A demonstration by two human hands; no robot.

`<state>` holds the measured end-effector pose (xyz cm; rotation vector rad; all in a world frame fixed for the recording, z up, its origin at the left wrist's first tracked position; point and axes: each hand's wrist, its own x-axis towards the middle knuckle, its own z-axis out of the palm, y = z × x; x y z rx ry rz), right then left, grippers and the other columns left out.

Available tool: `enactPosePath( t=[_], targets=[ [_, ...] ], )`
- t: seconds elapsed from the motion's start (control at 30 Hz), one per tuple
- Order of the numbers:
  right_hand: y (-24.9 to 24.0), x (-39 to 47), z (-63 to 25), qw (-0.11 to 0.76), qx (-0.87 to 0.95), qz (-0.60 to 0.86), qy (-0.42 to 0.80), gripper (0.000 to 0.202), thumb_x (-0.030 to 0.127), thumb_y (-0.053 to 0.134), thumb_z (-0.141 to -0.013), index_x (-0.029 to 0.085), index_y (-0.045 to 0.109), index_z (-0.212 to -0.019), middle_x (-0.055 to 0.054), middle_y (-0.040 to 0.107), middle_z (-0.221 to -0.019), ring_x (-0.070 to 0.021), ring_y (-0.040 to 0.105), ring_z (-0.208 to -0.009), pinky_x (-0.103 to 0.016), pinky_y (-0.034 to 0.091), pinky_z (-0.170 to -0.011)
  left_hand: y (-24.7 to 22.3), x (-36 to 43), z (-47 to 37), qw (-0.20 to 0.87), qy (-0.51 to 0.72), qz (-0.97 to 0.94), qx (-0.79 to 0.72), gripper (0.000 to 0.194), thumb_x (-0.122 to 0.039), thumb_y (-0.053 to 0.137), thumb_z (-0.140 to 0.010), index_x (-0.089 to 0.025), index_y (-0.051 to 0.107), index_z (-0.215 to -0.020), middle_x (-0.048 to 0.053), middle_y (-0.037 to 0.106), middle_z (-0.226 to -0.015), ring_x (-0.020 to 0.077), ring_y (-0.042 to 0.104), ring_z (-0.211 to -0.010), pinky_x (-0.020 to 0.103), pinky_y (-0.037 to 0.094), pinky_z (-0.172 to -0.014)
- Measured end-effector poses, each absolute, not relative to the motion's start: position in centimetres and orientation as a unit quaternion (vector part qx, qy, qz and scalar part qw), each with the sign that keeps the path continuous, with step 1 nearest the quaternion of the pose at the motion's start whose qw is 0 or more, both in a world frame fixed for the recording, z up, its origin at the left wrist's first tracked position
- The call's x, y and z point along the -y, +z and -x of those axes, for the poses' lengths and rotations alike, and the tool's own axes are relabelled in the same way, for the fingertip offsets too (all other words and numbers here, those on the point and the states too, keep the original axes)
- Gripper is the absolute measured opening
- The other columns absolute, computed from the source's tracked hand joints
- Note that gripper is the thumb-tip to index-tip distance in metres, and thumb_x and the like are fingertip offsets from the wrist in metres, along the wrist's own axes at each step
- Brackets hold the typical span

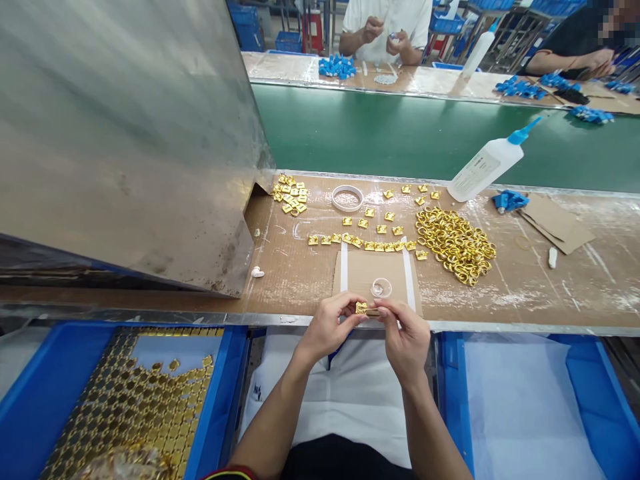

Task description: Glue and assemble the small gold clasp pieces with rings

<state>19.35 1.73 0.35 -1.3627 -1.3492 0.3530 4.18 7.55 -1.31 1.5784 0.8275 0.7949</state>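
- Nearest, at the lower left, a blue bin (45,387) holds rows of gold plates (130,407); at the lower right another blue bin (593,377) is lined with a white sheet (520,407).
- Between the bins, at the near edge of the bench (295,287), the left hand (326,327) pinches a small gold piece (361,307) between thumb and fingers.
- The right hand (406,337) is also closed in a pinch, on a slim strip (373,312) touching that piece — too small to tell whether the two are joined.
- Just beyond the hands, a clear round dish (381,288) sits on a cardboard pad (363,270) with two white tape strips (344,267).
- Along the pad's far edge runs a line of gold clasps (370,246), with more scattered behind it and a cluster (290,195) at the left, beside a metal housing (135,133).
- To the right lies a heap of gold rings (455,243); farther right are cardboard scraps (557,223) and a blue bundle (510,201).
- Toward the back of the bench, a white tape roll (347,198) lies flat, and a squeeze bottle (485,170) with a blue nozzle stands behind the heap.
- Past a green belt (360,123), two people work at a far counter (425,80) — blue parts (337,67) piled before them.
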Motion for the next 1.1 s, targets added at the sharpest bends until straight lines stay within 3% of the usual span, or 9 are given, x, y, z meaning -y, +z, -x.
enactPosePath(
  t=[0.2, 0.43, 0.7, 0.93, 1.1],
  targets=[
    [-0.4, -2.8, -22.1, 0.585, 0.519, 0.617, 0.085, 0.023, 0.035, 0.061, -0.101, 0.020, 0.075, -0.090, -0.008, 0.072, -0.087, -0.0216, 0.066, -0.074, -0.033, 0.056, -0.062, -1.5, -7.4, -4.2, 0.552, 0.340, -0.661, -0.378, 0.022, -0.032, 0.068, -0.089, -0.015, 0.071, -0.101, 0.005, 0.070, -0.085, 0.0146, 0.064, -0.073, 0.024, 0.052, -0.068],
    [-1.0, -4.9, -23.0, 0.510, 0.614, 0.600, 0.061, 0.023, 0.027, 0.057, -0.101, 0.023, 0.077, -0.091, -0.008, 0.068, -0.095, -0.0223, 0.067, -0.085, -0.033, 0.057, -0.071, -1.3, -7.5, -4.2, 0.544, 0.343, -0.668, -0.375, 0.021, -0.033, 0.069, -0.088, -0.015, 0.072, -0.100, 0.004, 0.068, -0.081, 0.0136, 0.062, -0.070, 0.023, 0.051, -0.067],
    [-0.2, -4.9, -24.0, 0.428, 0.671, 0.604, 0.055, 0.027, 0.028, 0.053, -0.104, 0.023, 0.075, -0.090, -0.007, 0.068, -0.095, -0.0211, 0.065, -0.080, -0.032, 0.053, -0.070, -1.1, -7.5, -4.3, 0.541, 0.342, -0.671, -0.375, 0.020, -0.032, 0.068, -0.088, -0.015, 0.071, -0.100, 0.004, 0.068, -0.081, 0.0142, 0.063, -0.071, 0.024, 0.053, -0.067],
    [-0.1, -4.8, -24.2, 0.488, 0.639, 0.580, 0.127, 0.020, 0.022, 0.059, -0.098, 0.022, 0.074, -0.085, -0.005, 0.068, -0.091, -0.0207, 0.066, -0.084, -0.031, 0.054, -0.075, -1.2, -7.5, -4.3, 0.546, 0.342, -0.664, -0.379, 0.019, -0.029, 0.068, -0.086, -0.015, 0.071, -0.099, 0.003, 0.067, -0.080, 0.0133, 0.062, -0.069, 0.022, 0.051, -0.066],
    [-0.9, -4.7, -24.0, 0.552, 0.547, 0.604, 0.177, 0.020, 0.030, 0.063, -0.095, 0.021, 0.076, -0.083, -0.006, 0.072, -0.086, -0.0220, 0.068, -0.080, -0.031, 0.055, -0.070, -1.0, -7.5, -4.3, 0.558, 0.332, -0.658, -0.382, 0.019, -0.029, 0.068, -0.086, -0.015, 0.071, -0.099, 0.002, 0.067, -0.079, 0.0124, 0.060, -0.067, 0.022, 0.049, -0.065]
  ],
)
